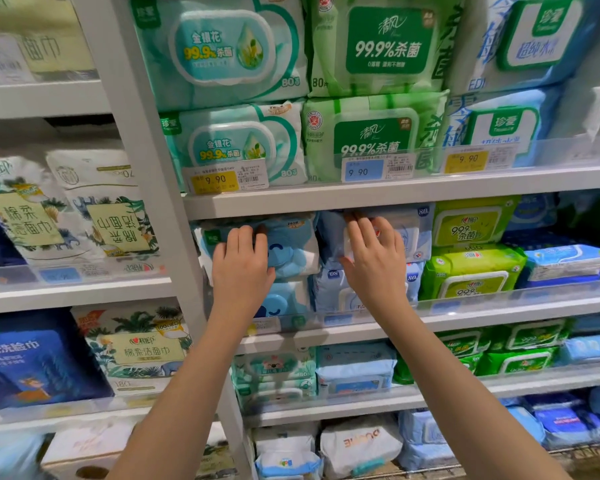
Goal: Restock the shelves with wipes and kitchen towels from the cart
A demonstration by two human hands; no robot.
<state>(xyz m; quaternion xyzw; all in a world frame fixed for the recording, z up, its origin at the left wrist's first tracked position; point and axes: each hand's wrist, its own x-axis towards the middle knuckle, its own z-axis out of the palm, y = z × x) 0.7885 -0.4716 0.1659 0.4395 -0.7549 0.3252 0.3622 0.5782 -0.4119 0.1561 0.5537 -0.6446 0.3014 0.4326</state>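
A: Both hands are pressing flat, fingers straight: left hand [242, 263] on the soft blue elephant-face wipes pack [291, 252], right hand [374, 259] on the pale blue white-lidded wipes pack [411, 233], each topping its stack.

B: Tight, though. The white shelf board [361, 201] is sitting just above; a pack could be catching there and slipping out over the clear plastic lip [499, 295].

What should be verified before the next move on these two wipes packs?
1. Left hand on the blue cartoon pack: ok.
2. Right hand on the pale blue pack: ok.
3. Both packs inside the clear rail: ok.
4. Packs pushed fully back: cannot tell.
5. Room above them for another pack: not ok, they reach the upper shelf.
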